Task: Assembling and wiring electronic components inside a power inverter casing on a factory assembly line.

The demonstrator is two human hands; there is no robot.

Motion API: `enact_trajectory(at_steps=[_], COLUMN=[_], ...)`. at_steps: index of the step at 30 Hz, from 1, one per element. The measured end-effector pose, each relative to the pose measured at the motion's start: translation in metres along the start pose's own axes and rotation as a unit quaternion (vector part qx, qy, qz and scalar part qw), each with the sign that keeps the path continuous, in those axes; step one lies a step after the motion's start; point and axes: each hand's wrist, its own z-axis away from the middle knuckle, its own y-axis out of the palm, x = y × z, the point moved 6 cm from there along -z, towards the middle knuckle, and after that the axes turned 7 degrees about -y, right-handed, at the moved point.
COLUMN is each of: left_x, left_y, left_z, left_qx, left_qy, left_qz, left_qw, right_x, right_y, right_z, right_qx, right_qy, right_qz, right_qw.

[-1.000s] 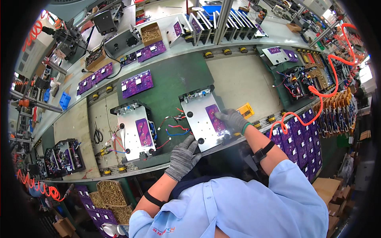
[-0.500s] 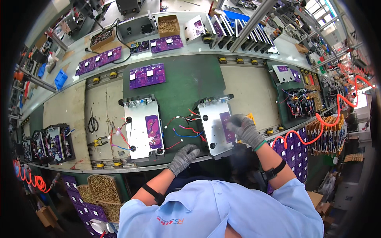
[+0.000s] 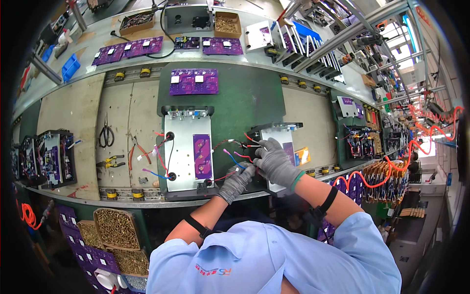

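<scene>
My left hand [image 3: 237, 183], in a grey glove, is closed around blue and red wires [image 3: 232, 158] beside the right-hand metal chassis. My right hand [image 3: 277, 165], gloved too, reaches over the near-left part of that silver chassis [image 3: 278, 135], its bent fingers closing on wires at the left edge. Both hands hide the wires' inner ends. Part of a purple circuit board [image 3: 289, 153] shows on the chassis. To the left lies a second silver chassis [image 3: 182, 147] with a purple board [image 3: 202, 157] and loose wires at its side.
Scissors [image 3: 105, 133], yellow-handled pliers [image 3: 111, 162] and orange-handled pliers [image 3: 133, 153] lie at left. A double purple board [image 3: 194, 82] rests on the green mat [image 3: 245, 93]. Boxes of screws [image 3: 117, 229] stand near left. An orange coiled hose [image 3: 387, 169] hangs at right.
My right hand has moved left from the board on the right chassis to the wires. My left hand has risen from the bench edge to them. The view has shifted, and the right chassis sits tilted.
</scene>
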Motion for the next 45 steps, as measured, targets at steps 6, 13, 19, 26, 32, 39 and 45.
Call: enact_trajectory(at_steps=[6,13,19,26,32,39,45], left_x=[-0.009,-0.010,0.001,0.027,0.031,0.043,0.033], left_y=[-0.008,0.014,0.013,0.014,-0.001,0.009,0.044], left_z=[0.023,-0.023,-0.024,-0.012,0.012,0.030,0.001], left_qx=[-0.094,0.045,0.032,0.003,-0.099,-0.062,-0.045], left_qy=[0.188,0.117,0.133,0.132,0.128,0.099,0.141], left_qz=[-0.278,0.111,0.193,0.247,0.243,0.083,0.086], left_qw=[0.937,0.986,0.972,0.960,0.957,0.990,0.985], right_x=[-0.011,-0.012,-0.010,0.021,0.030,0.006,-0.005], right_y=[0.013,0.016,0.024,0.024,0.041,0.037,0.040], right_z=[-0.012,-0.006,-0.009,-0.001,-0.017,-0.010,0.004], right_qx=[0.018,-0.088,-0.051,0.107,0.242,0.074,0.009], right_qy=[-0.001,-0.054,-0.017,-0.026,-0.040,-0.099,-0.096], right_qz=[0.034,0.025,0.025,0.078,0.203,0.015,-0.008], right_qw=[0.999,0.994,0.998,0.991,0.948,0.992,0.995])
